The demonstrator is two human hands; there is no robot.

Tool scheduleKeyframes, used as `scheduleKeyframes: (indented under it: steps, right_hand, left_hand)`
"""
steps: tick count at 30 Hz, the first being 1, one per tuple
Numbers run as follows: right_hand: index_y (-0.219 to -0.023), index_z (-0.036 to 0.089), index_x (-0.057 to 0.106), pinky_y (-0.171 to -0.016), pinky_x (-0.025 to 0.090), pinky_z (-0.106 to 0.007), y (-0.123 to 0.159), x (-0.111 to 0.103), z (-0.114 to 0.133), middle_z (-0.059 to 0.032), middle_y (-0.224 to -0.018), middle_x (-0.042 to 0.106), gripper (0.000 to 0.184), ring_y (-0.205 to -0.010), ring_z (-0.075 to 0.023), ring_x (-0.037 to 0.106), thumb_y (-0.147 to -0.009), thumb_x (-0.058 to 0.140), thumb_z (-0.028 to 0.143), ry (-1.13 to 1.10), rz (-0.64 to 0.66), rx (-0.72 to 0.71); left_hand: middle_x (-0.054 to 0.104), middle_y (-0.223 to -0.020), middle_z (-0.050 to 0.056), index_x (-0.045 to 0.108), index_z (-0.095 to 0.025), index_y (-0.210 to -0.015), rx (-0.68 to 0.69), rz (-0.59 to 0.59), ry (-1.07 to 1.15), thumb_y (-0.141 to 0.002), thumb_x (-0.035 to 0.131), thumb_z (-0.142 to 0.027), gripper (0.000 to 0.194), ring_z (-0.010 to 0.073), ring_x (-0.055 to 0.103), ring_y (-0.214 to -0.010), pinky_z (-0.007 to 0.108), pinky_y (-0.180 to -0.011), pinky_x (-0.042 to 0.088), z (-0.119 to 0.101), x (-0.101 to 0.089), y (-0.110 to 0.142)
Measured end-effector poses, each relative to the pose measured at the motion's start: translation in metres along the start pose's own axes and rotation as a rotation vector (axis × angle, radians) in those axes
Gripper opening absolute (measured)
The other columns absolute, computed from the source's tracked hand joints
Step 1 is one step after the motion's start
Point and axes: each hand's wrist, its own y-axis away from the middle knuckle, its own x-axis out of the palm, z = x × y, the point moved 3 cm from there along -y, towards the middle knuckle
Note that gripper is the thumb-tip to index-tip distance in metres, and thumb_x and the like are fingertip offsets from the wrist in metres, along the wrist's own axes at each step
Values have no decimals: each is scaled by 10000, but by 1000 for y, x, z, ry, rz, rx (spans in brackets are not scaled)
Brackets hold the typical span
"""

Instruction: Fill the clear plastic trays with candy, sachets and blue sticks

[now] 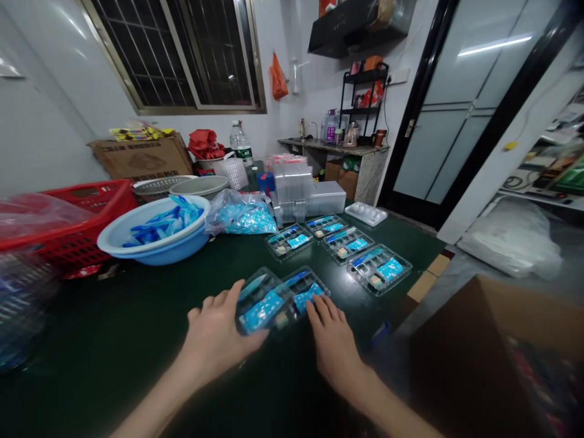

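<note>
My left hand (214, 337) and right hand (333, 347) are bare, and so are my wrists (188, 371) and forearms (155, 407), as far as the view reaches at the bottom edge. My hands look slender, with long, narrow fingers (319, 307) and smooth backs. My fingernails (240, 285) are too small here to make out in detail.

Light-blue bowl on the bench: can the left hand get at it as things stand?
Likely yes. The left hand rests against a clear plastic tray, and no object appears to stand between it and the light-blue bowl across the dark green tabletop, though it's a stretch.
</note>
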Motion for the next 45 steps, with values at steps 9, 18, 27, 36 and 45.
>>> scheduleKeyframes:
  steps: [9, 18, 27, 36, 45]
  right_hand:
    - [-1195, 192, 427, -927, 374, -386, 13, -42, -47, -90, -1223, 437, 454, -1113, -211, 421, -762, 355, 77, -337, -301, 134]
    - [-1228, 152, 397, -891, 361, -381, -158, 9, -59, -113, -1293, 375, 524, -1163, -236, 352, -714, 385, 49, 8, -37, 7]
    - [-1160, 213, 488, -891, 308, -430, -166, 31, -45, -90, -1307, 367, 511, -1195, -285, 273, -672, 470, 62, 116, 87, -108]
    - [-1256, 151, 382, -981, 264, -430, -41, 15, -3, -111, -1345, 314, 575, -1233, -255, 253, -695, 392, 25, -281, -139, 15]
    - [-1065, 150, 458, -738, 502, -354, -20, 13, -10, -138, -1134, 509, 501, -979, -247, 542, -703, 605, 463, -1572, 44, 890]
  left_hand:
    - [520, -1050, 177, 411, -131, -1253, 174, 168, -307, -503, 526, -633, 910, 352, 416, -963, 459, -788, 279, -52, 38, -5]
    - [204, -1373, 247, 157, -71, -1365, 142, 348, -260, -363, 545, -716, 1253, 441, 153, -1210, 560, -912, 155, -38, 53, -9]
    - [449, -1128, 208, 236, -57, -1342, 117, 267, -308, -394, 628, -463, 1103, 372, 396, -1013, 475, -855, 274, -2, 35, -8]
    - [441, -1126, 177, 187, -102, -1344, -17, 151, -203, -436, 611, -497, 1077, 350, 414, -1010, 458, -850, 291, 1, -3, -11]
    - [356, -1257, 258, 303, -104, -1289, -52, 265, 55, -230, 737, -476, 1203, 482, 248, -1150, 592, -905, 132, -44, 52, -89]
